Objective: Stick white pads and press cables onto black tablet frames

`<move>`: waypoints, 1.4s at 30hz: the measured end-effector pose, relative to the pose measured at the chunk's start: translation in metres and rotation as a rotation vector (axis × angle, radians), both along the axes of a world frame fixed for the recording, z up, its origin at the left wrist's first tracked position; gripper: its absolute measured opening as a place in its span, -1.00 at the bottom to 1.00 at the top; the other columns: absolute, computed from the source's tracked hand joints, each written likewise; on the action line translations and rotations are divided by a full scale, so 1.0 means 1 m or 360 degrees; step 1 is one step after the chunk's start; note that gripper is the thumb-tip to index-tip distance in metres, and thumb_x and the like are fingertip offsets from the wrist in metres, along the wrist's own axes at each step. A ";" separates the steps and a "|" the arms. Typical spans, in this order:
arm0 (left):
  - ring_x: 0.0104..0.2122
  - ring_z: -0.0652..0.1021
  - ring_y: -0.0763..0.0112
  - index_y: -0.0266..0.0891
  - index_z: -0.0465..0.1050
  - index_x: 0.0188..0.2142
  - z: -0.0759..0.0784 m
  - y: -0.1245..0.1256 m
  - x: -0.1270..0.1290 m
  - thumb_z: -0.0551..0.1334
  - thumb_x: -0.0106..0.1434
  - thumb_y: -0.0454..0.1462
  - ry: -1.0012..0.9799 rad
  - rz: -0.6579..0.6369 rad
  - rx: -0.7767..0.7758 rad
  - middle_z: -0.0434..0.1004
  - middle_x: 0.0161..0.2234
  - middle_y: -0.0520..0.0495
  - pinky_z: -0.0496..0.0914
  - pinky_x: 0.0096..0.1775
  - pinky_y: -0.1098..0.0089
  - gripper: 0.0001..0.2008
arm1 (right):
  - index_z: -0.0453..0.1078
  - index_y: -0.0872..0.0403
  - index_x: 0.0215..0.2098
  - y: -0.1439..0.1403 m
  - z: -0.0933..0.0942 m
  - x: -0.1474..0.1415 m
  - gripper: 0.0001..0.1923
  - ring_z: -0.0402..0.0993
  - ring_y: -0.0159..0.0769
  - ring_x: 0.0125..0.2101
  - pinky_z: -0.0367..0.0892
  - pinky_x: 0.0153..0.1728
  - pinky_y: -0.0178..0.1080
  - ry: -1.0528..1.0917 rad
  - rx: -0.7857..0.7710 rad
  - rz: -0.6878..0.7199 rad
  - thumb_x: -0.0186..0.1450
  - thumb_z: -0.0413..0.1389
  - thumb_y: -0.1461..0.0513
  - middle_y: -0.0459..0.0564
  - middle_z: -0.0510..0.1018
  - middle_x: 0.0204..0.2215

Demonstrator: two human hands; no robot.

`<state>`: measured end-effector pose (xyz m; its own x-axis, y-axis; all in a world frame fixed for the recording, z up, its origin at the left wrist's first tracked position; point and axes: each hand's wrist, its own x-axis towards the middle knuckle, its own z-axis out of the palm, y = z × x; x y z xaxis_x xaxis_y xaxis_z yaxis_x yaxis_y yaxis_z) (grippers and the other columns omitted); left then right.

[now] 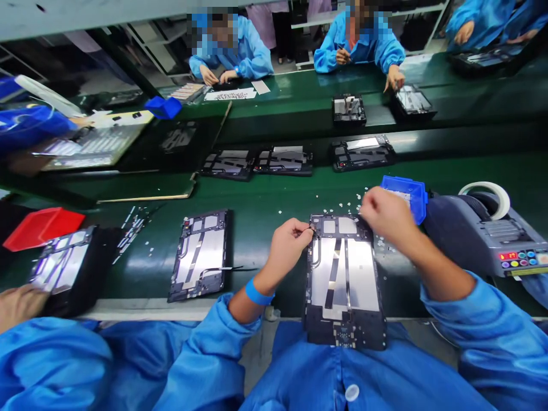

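A worker's bright blue smock fills the bottom of the frame, its loose sleeves pushed up the forearms. A blue band (pixel 258 294) circles the left wrist at lower centre; a pale round button (pixel 351 392) fastens the front.

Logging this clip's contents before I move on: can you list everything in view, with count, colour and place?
tablet frame under the hands: 1, black and silver, at the belt's near edge
other tablet frames: about eight, dark, on both belts
conveyor belt: green, two lanes
blue parts bin: 1, beside the right hand
second blue bin: 1, far left
red tray: 1, near left
tape dispenser: 1, grey, white roll on top, right
white scraps: many, scattered on the belt
co-workers: several, in blue coats, across the belt and at left
left hand: pinching a small dark part at the frame's top-left corner
right hand: closed, at the frame's top-right corner
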<state>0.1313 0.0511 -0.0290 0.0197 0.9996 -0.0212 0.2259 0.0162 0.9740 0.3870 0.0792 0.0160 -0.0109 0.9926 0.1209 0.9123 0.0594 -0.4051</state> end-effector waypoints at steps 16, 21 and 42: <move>-0.04 0.58 0.17 -0.20 0.55 0.10 0.024 0.015 -0.034 0.15 0.46 -0.33 0.1347 -0.0598 0.0897 0.64 -0.04 -0.17 0.43 0.02 0.17 -0.70 | 0.58 0.06 -0.47 0.018 0.013 -0.071 -0.71 0.47 -0.28 -0.48 0.14 -0.46 -0.26 0.0024 -0.0458 0.0405 0.37 0.13 0.18 -0.01 0.64 -0.49; -0.07 0.57 0.16 -0.22 0.51 0.18 0.016 0.020 -0.029 0.10 0.50 -0.31 0.1513 -0.0740 0.0896 0.62 0.01 -0.19 0.41 -0.04 0.18 -0.65 | 0.59 0.05 -0.47 0.025 0.007 -0.075 -0.73 0.42 -0.29 -0.52 0.11 -0.49 -0.26 -0.0112 -0.0486 0.0396 0.32 0.11 0.21 -0.01 0.63 -0.50; -0.21 0.47 0.16 -0.30 0.44 0.23 0.028 0.037 -0.032 0.04 0.50 -0.36 0.1837 -0.1170 0.1071 0.59 -0.17 -0.22 0.23 -0.24 0.20 -0.61 | 0.58 0.07 0.10 -0.006 -0.034 -0.050 -0.61 0.44 -0.14 -0.17 0.30 -0.08 -0.16 -0.0128 0.0132 0.0916 0.47 -0.02 0.34 0.11 0.60 -0.18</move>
